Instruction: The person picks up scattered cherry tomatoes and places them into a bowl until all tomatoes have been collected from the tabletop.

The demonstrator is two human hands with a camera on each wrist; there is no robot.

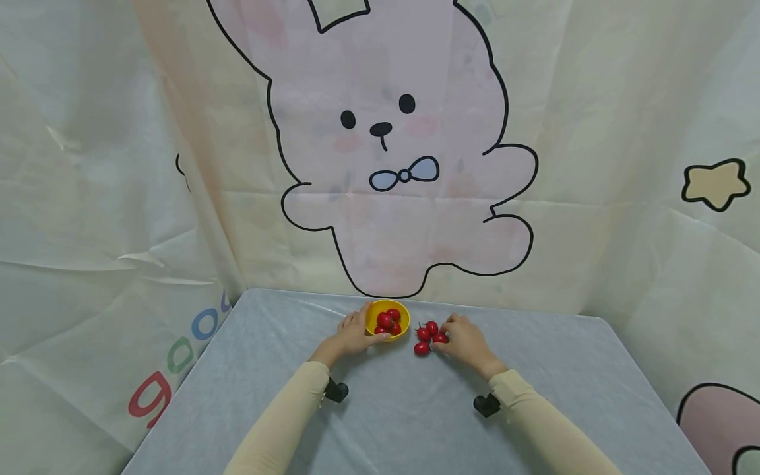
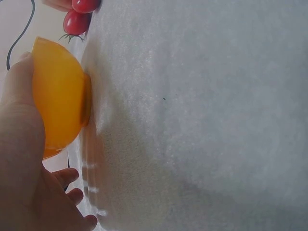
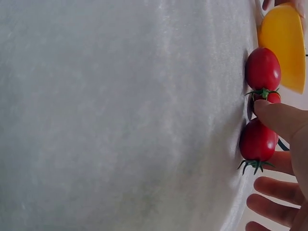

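Note:
A small yellow bowl (image 1: pixel 406 328) stands on the cloth-covered table with several red cherry tomatoes (image 1: pixel 384 320) inside. My left hand (image 1: pixel 356 333) holds it by the left side, thumb along the near wall; the left wrist view shows the thumb (image 2: pixel 19 82) against the bowl (image 2: pixel 60 96) and other fingers spread below. Right of the bowl lies a loose cluster of cherry tomatoes (image 1: pixel 422 349) with green stems. My right hand (image 1: pixel 466 342) reaches into its right edge, pinching a cherry tomato (image 3: pixel 258 140) between thumb and index finger; the remaining fingers extend beside it.
A pale grey cloth covers the table (image 1: pixel 380 415), which meets a printed curtain (image 1: pixel 392 231) at its back edge. Curtains also hang at left and right. A black wrist camera (image 1: pixel 336 391) sits on the left sleeve, another camera (image 1: pixel 487 405) on the right.

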